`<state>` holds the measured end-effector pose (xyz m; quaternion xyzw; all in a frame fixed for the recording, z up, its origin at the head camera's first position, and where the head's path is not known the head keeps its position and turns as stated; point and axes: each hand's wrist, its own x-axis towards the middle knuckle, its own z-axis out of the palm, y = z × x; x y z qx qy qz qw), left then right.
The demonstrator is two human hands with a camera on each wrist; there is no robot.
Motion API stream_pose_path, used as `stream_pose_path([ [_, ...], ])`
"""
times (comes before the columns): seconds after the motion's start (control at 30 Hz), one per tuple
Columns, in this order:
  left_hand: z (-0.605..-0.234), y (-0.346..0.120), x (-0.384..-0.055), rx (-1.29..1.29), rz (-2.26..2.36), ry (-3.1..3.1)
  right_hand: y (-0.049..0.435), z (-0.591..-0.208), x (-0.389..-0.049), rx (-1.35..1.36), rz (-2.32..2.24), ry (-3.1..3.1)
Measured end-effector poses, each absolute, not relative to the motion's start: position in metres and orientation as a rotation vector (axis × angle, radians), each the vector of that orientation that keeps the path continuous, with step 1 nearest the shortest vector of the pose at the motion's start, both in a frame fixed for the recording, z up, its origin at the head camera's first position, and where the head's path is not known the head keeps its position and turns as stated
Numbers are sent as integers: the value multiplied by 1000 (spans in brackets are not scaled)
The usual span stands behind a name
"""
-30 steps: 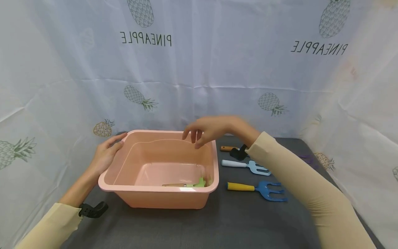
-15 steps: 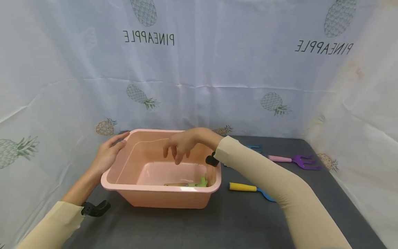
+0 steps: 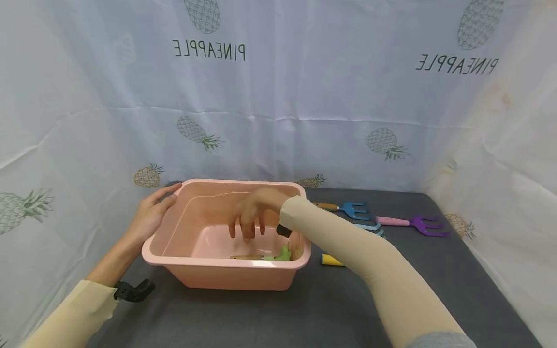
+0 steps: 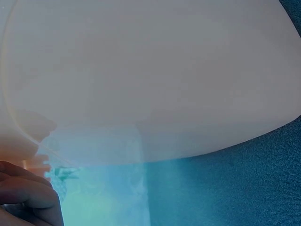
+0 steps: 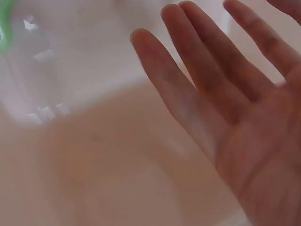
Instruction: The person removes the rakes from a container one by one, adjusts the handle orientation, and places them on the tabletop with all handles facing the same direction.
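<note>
A pink plastic basin [image 3: 226, 277] stands on the dark tabletop. My left hand [image 3: 150, 215] grips its left rim, thumb near the inside edge; in the left wrist view that hand's curled fingers [image 4: 33, 193] show beside the basin's pale wall [image 4: 150, 80]. Down inside the basin hangs my right hand [image 3: 252, 210], fingers pointing downward and holding nothing. The right wrist view shows its spread, nearly straight fingers [image 5: 207, 70]. Beneath it, along the near inner wall, lies a small garden tool with a wooden handle [image 3: 246, 257] and a green head [image 3: 283, 254], partly hidden by the rim.
Right of the basin lie a blue hand fork [image 3: 354, 210] with a wooden handle, a purple fork [image 3: 424, 225] with a pink handle, a light-blue fork [image 3: 370, 226] and a yellow handle [image 3: 331, 260], the last two partly covered by my right arm. A pineapple-print curtain [image 3: 278, 96] hangs behind.
My right hand has moved left and down from above the basin's right rim into the basin. My left hand keeps its place on the rim. The view has shifted slightly.
</note>
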<state>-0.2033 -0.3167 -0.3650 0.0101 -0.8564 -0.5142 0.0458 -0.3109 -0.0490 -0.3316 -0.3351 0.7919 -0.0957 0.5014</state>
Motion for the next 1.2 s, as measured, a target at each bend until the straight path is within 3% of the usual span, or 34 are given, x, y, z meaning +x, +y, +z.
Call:
stream_pose_path([
  [0.5, -364, -315, -206, 43, -1549, -2616, -59, -364, -321, -514, -121, 1906],
  [0.83, -364, -314, -205, 49, -1513, -2624, -56, -365, -314, -572, -20, 1923],
  [1.2, -366, -316, -205, 49, -1578, -2597, -62, -368, -314, -437, 206, 1800],
])
